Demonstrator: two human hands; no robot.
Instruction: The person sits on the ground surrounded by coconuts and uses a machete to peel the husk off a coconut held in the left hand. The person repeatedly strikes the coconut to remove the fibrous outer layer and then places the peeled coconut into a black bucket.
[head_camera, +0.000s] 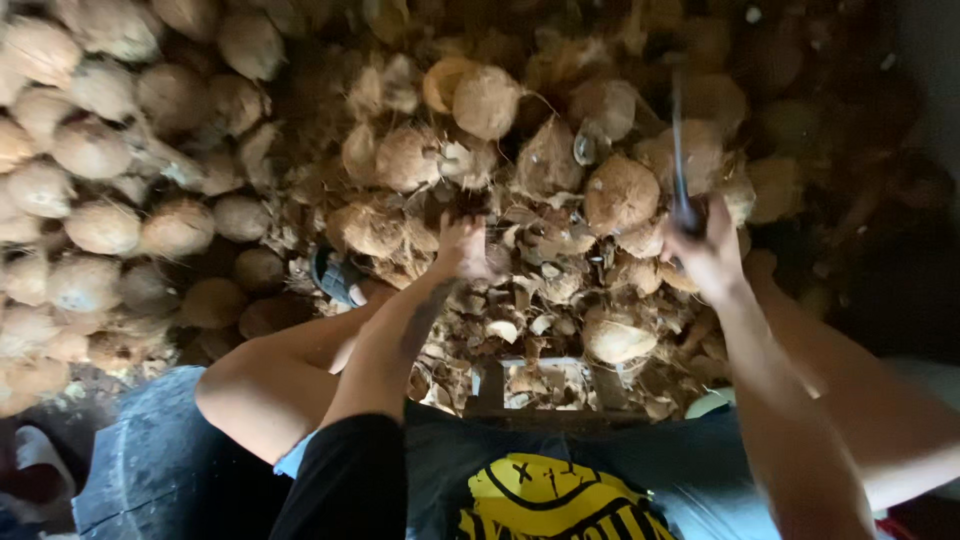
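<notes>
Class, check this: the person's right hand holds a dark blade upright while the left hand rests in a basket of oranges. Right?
Not quite. The head view shows the left hand on a heap of husked coconuts, not oranges in a basket. The right hand does hold the dark blade upright.

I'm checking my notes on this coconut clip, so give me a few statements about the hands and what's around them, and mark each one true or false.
1. The right hand grips a dark tool handle. True.
2. The left hand is holding a cup. False: it reaches into the pile of husk scraps, with no cup in sight.
3. Husked coconuts are heaped at the left. True.
4. The tool points down into the person's lap. False: it sticks up, away from the body, over the coconuts.
5. A sandalled foot shows beside the left forearm. True.
</notes>
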